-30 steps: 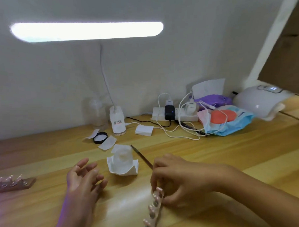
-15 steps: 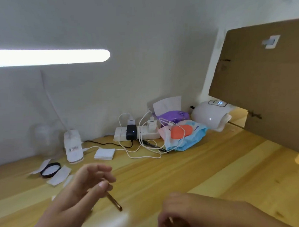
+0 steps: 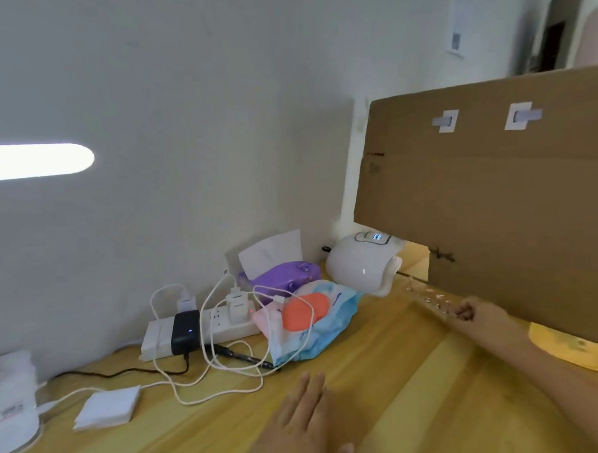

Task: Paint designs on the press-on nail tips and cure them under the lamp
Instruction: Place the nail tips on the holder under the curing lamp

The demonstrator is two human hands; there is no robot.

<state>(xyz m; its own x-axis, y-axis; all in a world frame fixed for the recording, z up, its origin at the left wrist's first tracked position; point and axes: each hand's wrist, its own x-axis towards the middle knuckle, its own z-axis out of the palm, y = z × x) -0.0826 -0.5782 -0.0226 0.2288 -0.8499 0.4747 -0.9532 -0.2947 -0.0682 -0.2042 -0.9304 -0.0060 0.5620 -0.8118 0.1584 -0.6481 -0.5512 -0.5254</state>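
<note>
White lamp [image 3: 361,268] near nail strip [image 3: 427,297] pinched in right grip [image 3: 465,311]; left grip [image 3: 299,428] splayed apart.

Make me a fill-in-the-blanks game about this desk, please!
1. The right hand holds a strip of nail tips near the ____ nail lamp.
2. The left hand holds ____.
3. The tissue pack beside the nail lamp is ____.
4. The brown panel behind the right hand is made of ____.
Missing words: white, nothing, purple, cardboard.
</note>
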